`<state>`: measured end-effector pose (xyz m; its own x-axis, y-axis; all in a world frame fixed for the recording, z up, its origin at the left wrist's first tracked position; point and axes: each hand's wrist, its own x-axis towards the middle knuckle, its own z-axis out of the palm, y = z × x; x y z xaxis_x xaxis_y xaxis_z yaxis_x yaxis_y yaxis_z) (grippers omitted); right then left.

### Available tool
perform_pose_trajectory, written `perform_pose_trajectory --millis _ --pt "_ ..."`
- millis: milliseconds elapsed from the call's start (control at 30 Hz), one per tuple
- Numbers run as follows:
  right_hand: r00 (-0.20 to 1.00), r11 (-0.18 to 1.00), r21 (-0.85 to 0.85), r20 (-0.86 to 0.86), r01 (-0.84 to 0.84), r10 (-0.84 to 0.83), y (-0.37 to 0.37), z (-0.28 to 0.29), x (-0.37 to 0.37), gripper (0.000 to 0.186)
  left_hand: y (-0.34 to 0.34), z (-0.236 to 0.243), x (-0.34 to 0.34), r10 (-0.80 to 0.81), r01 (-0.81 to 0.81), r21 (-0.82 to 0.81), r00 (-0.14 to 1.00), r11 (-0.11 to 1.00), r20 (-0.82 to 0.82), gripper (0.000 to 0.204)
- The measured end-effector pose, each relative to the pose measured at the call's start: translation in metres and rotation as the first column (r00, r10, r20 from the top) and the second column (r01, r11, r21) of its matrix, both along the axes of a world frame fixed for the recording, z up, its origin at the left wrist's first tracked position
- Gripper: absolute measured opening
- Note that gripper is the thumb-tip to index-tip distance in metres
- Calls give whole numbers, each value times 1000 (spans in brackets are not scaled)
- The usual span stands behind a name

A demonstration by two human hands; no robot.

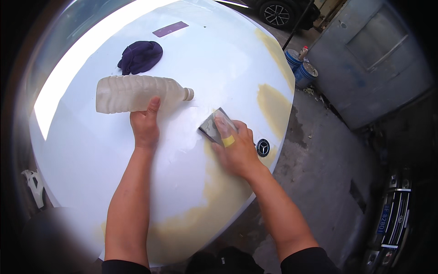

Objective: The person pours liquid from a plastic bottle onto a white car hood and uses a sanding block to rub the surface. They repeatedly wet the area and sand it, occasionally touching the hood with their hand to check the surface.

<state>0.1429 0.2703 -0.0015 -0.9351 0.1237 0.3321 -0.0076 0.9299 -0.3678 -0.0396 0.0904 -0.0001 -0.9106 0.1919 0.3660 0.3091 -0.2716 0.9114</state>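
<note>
A white car hood with yellowish filler patches fills most of the view. My left hand grips a cloudy plastic bottle lying on its side, its neck pointing right. My right hand, with a yellow bandage on one finger, presses a grey sanding sheet flat against the wet hood near its front edge. A round emblem sits just right of that hand.
A dark purple cloth lies bunched on the hood beyond the bottle, with a purple strip farther back. Blue buckets stand on the concrete floor at the right, next to a grey metal cabinet. A car wheel shows at the top.
</note>
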Motion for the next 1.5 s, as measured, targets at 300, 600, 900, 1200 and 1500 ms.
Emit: perform_pose_trajectory --millis 300,600,900,1200,1500 --pt "993 992 -96 75 -84 91 10 6 10 70 -9 -4 -3 67 -67 -15 997 998 45 60" --pt "969 995 -92 248 25 -1 26 27 -48 64 -4 -1 -5 48 -47 -5 999 999 20 59" --pt "986 998 -58 161 -38 47 38 31 -68 65 -1 -3 -1 64 -64 -10 998 998 3 56" --pt "968 965 -73 -17 -252 251 34 4 -9 78 -2 -3 -1 88 -88 -3 996 996 -9 54" --pt "977 976 -47 22 -212 214 12 -11 17 67 -11 -6 -5 86 -86 -34 996 996 8 55"
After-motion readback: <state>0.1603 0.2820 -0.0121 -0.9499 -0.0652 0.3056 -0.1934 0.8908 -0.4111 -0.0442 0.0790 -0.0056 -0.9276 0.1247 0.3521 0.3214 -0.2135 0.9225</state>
